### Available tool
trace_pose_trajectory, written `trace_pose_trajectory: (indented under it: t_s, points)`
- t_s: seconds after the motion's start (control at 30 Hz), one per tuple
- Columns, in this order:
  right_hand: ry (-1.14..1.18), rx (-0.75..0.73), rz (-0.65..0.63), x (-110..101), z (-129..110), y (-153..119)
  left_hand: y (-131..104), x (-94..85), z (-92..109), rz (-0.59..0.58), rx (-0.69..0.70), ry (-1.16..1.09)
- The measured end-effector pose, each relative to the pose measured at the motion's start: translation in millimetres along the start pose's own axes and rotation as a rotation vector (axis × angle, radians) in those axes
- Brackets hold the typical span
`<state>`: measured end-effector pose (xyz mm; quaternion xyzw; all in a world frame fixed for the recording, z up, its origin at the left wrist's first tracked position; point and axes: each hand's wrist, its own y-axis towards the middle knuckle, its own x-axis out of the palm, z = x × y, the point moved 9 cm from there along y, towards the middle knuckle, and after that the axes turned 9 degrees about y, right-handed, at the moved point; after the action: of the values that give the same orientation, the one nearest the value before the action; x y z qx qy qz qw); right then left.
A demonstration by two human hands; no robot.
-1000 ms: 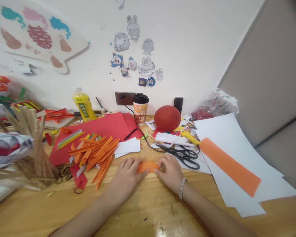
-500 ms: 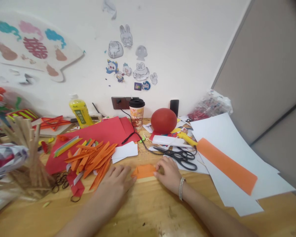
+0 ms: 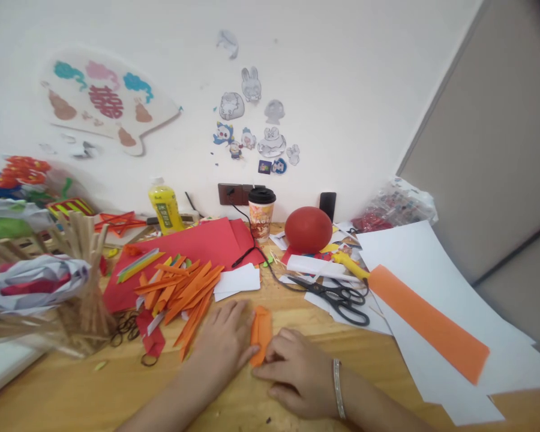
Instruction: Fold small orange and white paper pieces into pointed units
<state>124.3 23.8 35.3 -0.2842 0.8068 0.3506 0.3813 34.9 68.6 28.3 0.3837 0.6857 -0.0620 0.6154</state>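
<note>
A small folded piece of orange paper (image 3: 261,333) lies upright, lengthwise away from me, on the wooden table between my hands. My left hand (image 3: 225,339) rests flat at its left side, fingers apart, the thumb touching its lower left edge. My right hand (image 3: 297,372), with a silver bracelet on the wrist, is at the paper's lower right, its fingers bent and its fingertips at the near end. Black scissors (image 3: 337,295) lie beyond my right hand. A pile of folded orange strips (image 3: 184,294) is to the left of my left hand.
Red paper (image 3: 198,240), a yellow bottle (image 3: 165,209), a lidded cup (image 3: 261,217) and a red balloon (image 3: 308,230) stand or lie at the back. White sheets (image 3: 414,264) with an orange strip (image 3: 427,324) cover the right. Wooden sticks (image 3: 90,270) stand at the left.
The orange piece has turned from lying crosswise to pointing away from me. My right hand has moved down to its near end. The view has shifted left.
</note>
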Motion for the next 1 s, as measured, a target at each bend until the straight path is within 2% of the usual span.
trace_pose_trajectory:
  t_s: [0.07,0.17,0.27,0.4,0.47,0.53,0.63,0.73,0.83,0.9,1.0]
  points:
    - [-0.005,0.004,0.061,-8,2,1,0,8.4,6,0.000,0.080,-0.017]
    - [-0.062,0.093,0.174,-26,24,-2,2,12.7,8,0.038,0.189,-0.074]
    - [-0.144,0.039,0.138,-26,31,-4,6,8.6,0,0.063,0.189,-0.097]
    - [-0.282,0.056,0.172,-27,33,-6,7,-18.4,-7,0.149,0.138,-0.104]
    - [-0.345,0.120,0.178,-28,35,-7,6,-34.1,2,0.192,0.180,-0.131]
    - [-0.383,0.196,0.149,-28,39,-8,4,-41.4,12,0.185,0.232,-0.162]
    - [-0.367,0.236,0.136,-30,43,-9,4,-32.9,12,0.125,0.185,-0.215]
    - [-0.316,0.132,0.160,-31,38,-8,1,-14.7,0,0.106,0.098,-0.239]
    - [-0.259,0.028,0.171,-28,36,-7,-2,-2.1,-3,0.103,0.127,-0.238]
    - [-0.221,0.024,0.191,-27,39,-7,-3,0.4,-1,0.089,0.164,-0.231]
    - [-0.196,0.067,0.206,-27,46,-6,-1,-5.7,5,0.114,0.195,-0.203]
